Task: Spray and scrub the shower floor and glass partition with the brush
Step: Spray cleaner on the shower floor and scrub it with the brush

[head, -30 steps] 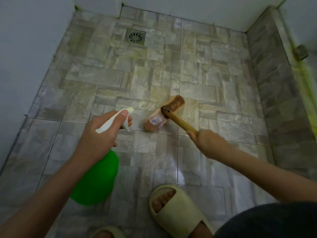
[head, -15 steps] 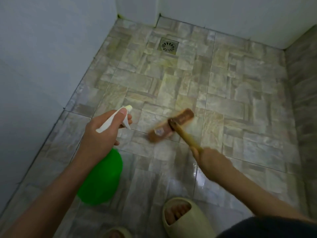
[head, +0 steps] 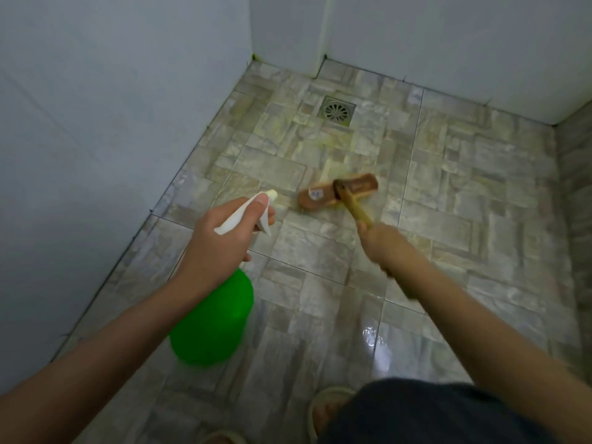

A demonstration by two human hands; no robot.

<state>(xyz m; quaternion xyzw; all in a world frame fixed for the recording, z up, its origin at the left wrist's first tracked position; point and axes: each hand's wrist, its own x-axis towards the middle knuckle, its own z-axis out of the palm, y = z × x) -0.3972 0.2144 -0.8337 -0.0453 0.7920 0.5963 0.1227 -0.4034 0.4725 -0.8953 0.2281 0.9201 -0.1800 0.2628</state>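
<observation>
My left hand (head: 217, 248) grips the white trigger head of a green spray bottle (head: 213, 318), nozzle pointing forward over the floor. My right hand (head: 381, 243) grips the yellow-brown handle of a long brush. The brush's brown wooden head (head: 336, 190) lies flat on the stone-pattern shower floor (head: 448, 203), just ahead of both hands and right of the nozzle. Yellowish wet streaks show on the tiles around the brush head. The glass partition is not identifiable in this view.
A square metal drain (head: 336, 111) sits in the floor beyond the brush, near the back wall. White walls (head: 96, 139) close the left and back sides; a tiled curb (head: 576, 203) runs along the right. My sandalled foot (head: 323, 411) stands at the bottom.
The view has swung right and up, so the left wall fills more of it. The brush head has turned from diagonal to nearly crosswise and moved toward the drain. The spray bottle stays held the same way.
</observation>
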